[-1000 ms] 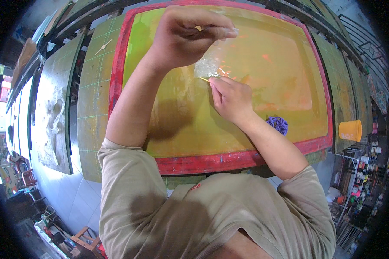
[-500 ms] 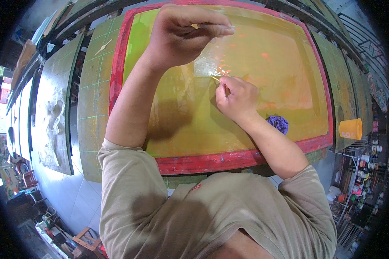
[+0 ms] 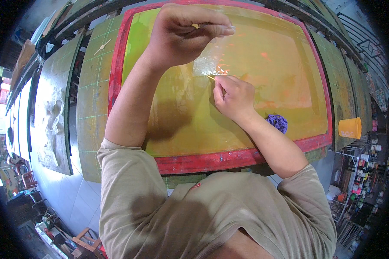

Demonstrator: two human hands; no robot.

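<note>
A screen-printing frame (image 3: 229, 160) with red-edged sides and yellow-green mesh lies in front of me. My right hand (image 3: 235, 96) pinches a thin yellow stick (image 3: 210, 77), its tip at the mesh by a pale, shiny patch (image 3: 204, 64) with small orange marks beside it. Raised above the far left part of the mesh, my left hand (image 3: 190, 32) has its fingers pressed together; what they hold, if anything, is hidden. A bunched purple cloth (image 3: 277, 124) rests on the mesh beside my right forearm.
A yellow cup (image 3: 350, 128) stands on the board right of the frame. Left of it, a small pale wooden piece (image 3: 102, 47) lies on a green board with grid lines. Farther left is another board (image 3: 56, 108) with a crumpled pale sheet. A dark rail crosses behind.
My right hand has shifted slightly left with the stick, whose tip is now nearer the shiny patch's lower edge. My left hand stays in almost the same place.
</note>
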